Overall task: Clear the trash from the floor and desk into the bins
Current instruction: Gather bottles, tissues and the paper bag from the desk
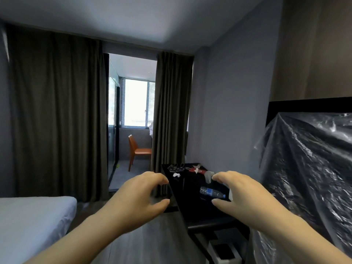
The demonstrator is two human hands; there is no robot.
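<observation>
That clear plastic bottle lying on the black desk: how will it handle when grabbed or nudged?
The bottle lies on its side, so a nudge would probably roll it across the desk. It looks clear and thin-walled, likely light, and may crumple under a firm grip. How much liquid it holds is unclear.

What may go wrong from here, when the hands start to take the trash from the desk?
The plastic bottle lies on its side by the right hand; a nudge may roll it off the desk. The small crumpled tissue sits close to the desk's edge and may be knocked off too.
</observation>
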